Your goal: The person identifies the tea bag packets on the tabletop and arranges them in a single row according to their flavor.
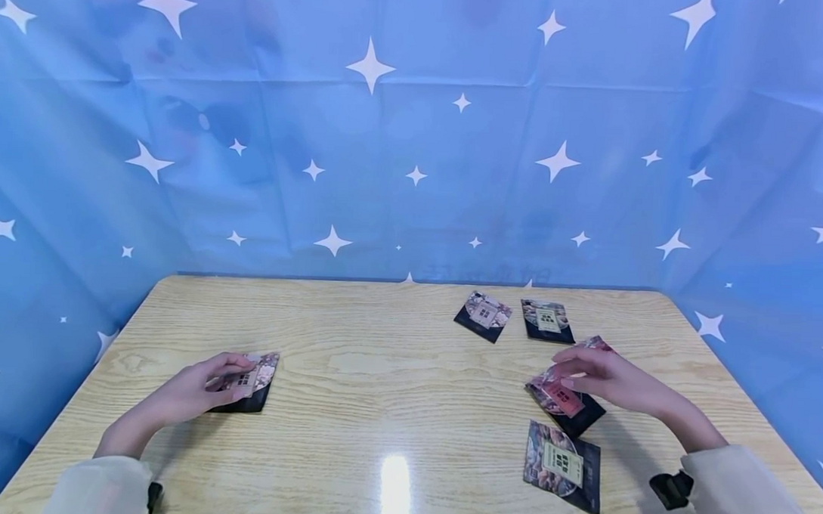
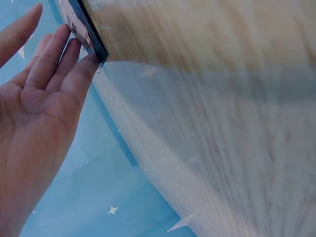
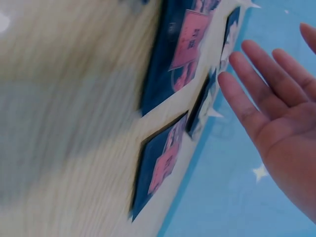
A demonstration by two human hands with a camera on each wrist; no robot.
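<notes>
On the left of the table in the head view, my left hand [image 1: 199, 389] reaches over a flat dark packet [image 1: 266, 377] with a pale label. In the left wrist view its fingers [image 2: 47, 61] extend to that packet [image 2: 91, 32], and the thumb stands away from it. Whether they press on it, I cannot tell. My right hand [image 1: 605, 377] is above a dark packet with a red label [image 1: 564, 398], holding nothing. Its fingers [image 3: 261, 79] are spread and fairly straight in the right wrist view, apart from the pink-labelled packet [image 3: 187, 44].
Nearest the front right lies a packet with a yellowish label [image 1: 563, 464]. Farther back are a pink-labelled packet [image 1: 484, 315] and a green-labelled packet [image 1: 547, 320]. Another red packet [image 1: 597, 343] shows partly behind my right hand. A blue star-patterned curtain [image 1: 416, 136] surrounds the wooden table [image 1: 366, 399].
</notes>
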